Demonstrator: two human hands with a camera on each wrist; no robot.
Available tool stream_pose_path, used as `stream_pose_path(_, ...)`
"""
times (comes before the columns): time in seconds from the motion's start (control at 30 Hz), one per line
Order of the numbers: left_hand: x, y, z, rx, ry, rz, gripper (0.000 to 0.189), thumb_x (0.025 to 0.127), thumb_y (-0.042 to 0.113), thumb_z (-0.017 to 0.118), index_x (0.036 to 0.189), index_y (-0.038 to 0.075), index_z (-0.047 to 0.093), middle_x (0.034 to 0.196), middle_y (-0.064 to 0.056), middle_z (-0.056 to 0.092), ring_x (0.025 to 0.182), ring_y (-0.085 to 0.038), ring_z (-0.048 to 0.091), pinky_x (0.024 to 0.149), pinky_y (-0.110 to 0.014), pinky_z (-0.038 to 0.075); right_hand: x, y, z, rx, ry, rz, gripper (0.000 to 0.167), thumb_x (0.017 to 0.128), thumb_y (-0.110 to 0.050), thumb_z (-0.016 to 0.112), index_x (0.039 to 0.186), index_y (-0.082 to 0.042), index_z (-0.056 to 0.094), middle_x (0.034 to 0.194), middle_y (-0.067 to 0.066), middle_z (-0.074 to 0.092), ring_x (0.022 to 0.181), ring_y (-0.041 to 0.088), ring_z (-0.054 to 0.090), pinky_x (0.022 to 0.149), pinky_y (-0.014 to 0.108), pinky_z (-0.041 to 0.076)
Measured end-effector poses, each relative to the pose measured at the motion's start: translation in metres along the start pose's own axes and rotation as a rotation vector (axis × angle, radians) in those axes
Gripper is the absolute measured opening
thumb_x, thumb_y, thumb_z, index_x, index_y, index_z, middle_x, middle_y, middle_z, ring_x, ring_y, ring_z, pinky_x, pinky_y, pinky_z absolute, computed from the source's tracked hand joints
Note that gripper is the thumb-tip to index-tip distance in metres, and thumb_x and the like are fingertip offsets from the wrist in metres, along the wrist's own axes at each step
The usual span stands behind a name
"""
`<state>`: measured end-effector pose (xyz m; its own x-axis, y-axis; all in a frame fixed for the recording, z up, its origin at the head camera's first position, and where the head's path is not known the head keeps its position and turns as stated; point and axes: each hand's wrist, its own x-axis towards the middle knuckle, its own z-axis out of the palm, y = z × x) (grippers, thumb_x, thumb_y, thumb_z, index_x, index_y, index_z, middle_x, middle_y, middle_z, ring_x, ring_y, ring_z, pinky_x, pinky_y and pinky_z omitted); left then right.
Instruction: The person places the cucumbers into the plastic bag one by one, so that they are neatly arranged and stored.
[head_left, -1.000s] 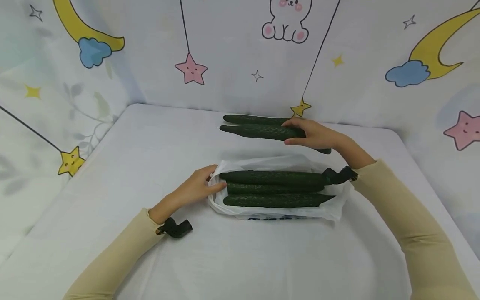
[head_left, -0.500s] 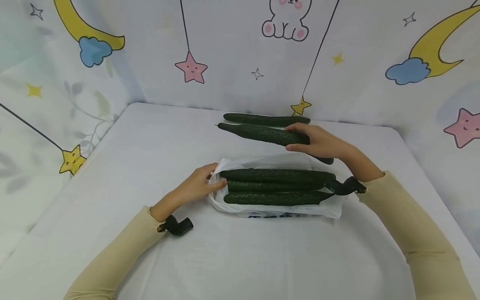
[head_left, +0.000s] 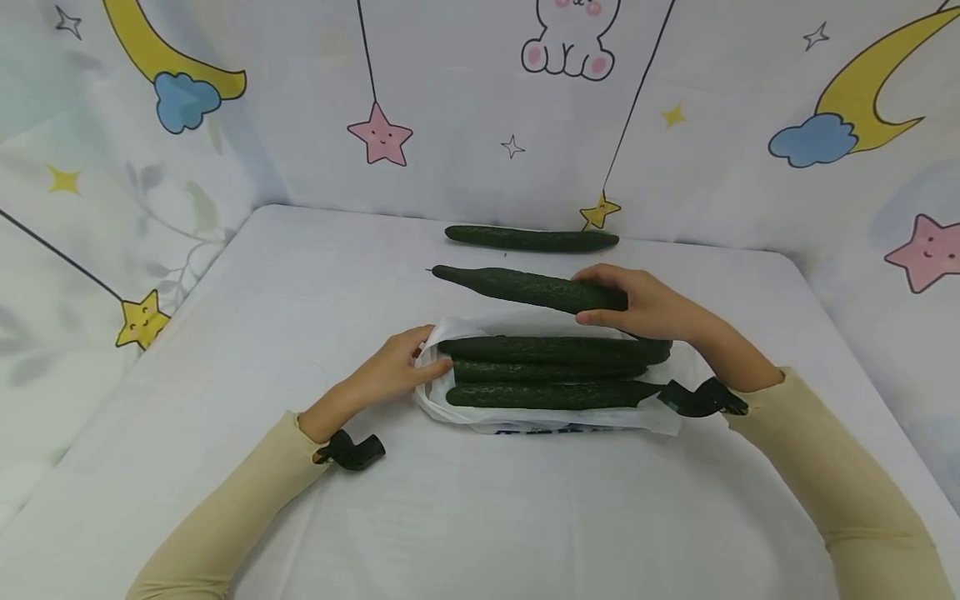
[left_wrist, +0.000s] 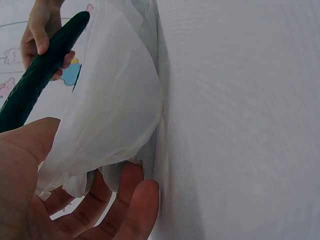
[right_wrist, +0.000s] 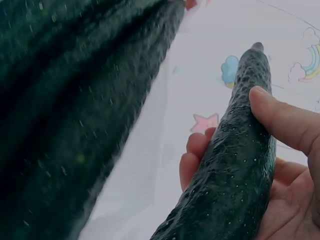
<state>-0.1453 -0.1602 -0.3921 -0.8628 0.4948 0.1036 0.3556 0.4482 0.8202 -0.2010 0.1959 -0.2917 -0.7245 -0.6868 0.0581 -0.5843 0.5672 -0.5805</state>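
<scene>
My right hand grips a dark green cucumber and holds it just behind and above the white plastic bag. In the right wrist view the thumb and fingers wrap round this cucumber. Three more cucumbers lie side by side in the bag's open mouth. At the bag's left end, my left hand holds the rim between thumb and fingers; the left wrist view shows the thin plastic in its grasp.
Another cucumber lies at the back of the white-covered table. Behind it hangs a cloth backdrop printed with stars, moons and clouds. A black wrist mount on the right sleeve overhangs the bag's right end.
The right hand has brought its cucumber toward the bag, away from the one lying at the back, which now shows fully. The left hand stays on the bag's rim.
</scene>
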Motion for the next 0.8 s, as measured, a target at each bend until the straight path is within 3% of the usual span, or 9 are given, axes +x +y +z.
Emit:
stream_pose_path(0.47, -0.001, 0.000, 0.000, 0.031, 0.006, -0.016, 0.033, 0.093, 0.019, 0.065, 0.124, 0.007, 0.058, 0.118, -0.008, 0.062, 0.098, -0.021, 0.054, 0.083, -0.037, 0.045, -0.025, -0.006, 0.024, 0.051, -0.008, -0.031, 0.049, 0.087, -0.013, 0.074, 0.131, -0.003, 0.055, 0.132, 0.015, 0.059, 0.126, 0.034, 0.051, 0.098, 0.055, 0.041)
stream_pose_path(0.7, -0.001, 0.001, -0.001, 0.020, 0.003, 0.007, 0.039, 0.095, 0.019, 0.065, 0.132, 0.010, 0.057, 0.130, -0.008, 0.059, 0.118, -0.025, 0.053, 0.095, -0.046, 0.044, -0.034, -0.003, 0.034, 0.046, -0.016, -0.015, 0.048, 0.088, -0.013, 0.074, 0.131, -0.003, 0.055, 0.131, 0.013, 0.060, 0.122, 0.031, 0.054, 0.093, 0.050, 0.044)
stream_pose_path(0.8, -0.001, 0.001, 0.000, 0.006, 0.000, 0.012, 0.039, 0.095, 0.019, 0.064, 0.131, 0.009, 0.057, 0.129, -0.009, 0.060, 0.118, -0.025, 0.054, 0.095, -0.046, 0.044, -0.038, 0.000, 0.037, 0.034, -0.013, -0.020, 0.048, 0.087, -0.014, 0.074, 0.131, -0.004, 0.055, 0.129, 0.011, 0.060, 0.119, 0.028, 0.055, 0.090, 0.045, 0.046)
